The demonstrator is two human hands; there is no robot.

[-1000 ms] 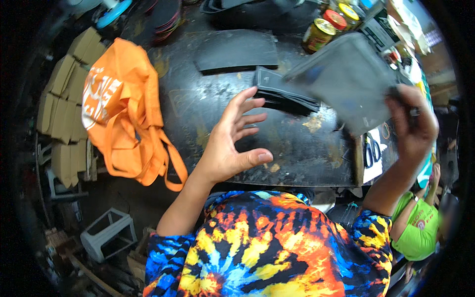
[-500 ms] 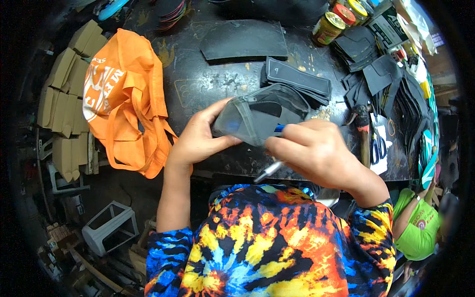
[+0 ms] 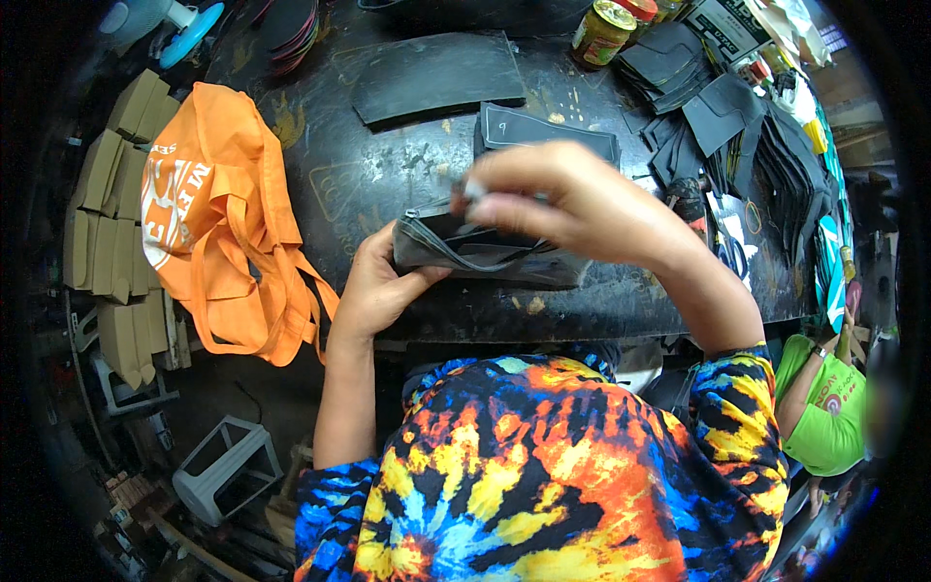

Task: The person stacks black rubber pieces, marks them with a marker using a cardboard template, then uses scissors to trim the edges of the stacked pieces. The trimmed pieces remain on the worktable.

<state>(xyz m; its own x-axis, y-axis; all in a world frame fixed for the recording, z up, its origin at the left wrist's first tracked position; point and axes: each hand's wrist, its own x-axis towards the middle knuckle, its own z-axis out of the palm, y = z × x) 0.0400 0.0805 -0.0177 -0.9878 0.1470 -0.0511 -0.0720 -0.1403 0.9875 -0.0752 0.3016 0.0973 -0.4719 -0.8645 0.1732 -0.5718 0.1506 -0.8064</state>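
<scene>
A dark grey, partly see-through zippered pouch (image 3: 524, 267) gapes upward above the near part of the black table. My left hand (image 3: 373, 291) is closed on its left end, thumb in front and fingers behind. Over the pouch's mouth is my right hand (image 3: 567, 199), fingers pinched together at its upper rim. Something small and whitish shows at those fingertips, but motion smears it and I cannot make out what it is. The pouch's contents are mostly hidden by my right hand. Just behind lies a stack of black cut pieces (image 3: 548, 126), partly covered by that hand.
A large black sheet (image 3: 436, 78) lies farther back on the table (image 3: 330, 184). Lidded jars (image 3: 603, 34) and piles of black pieces (image 3: 722, 112) fill the right. An orange cloth bag (image 3: 233, 194) hangs over the left edge. Scissors (image 3: 732, 252) lie right. A person in green (image 3: 824, 407) is beyond.
My right hand has moved up and left to the pouch's mouth; the pen-like stick below it no longer shows. The pouch has tipped and sits slightly lower left. The whole view has shifted.
</scene>
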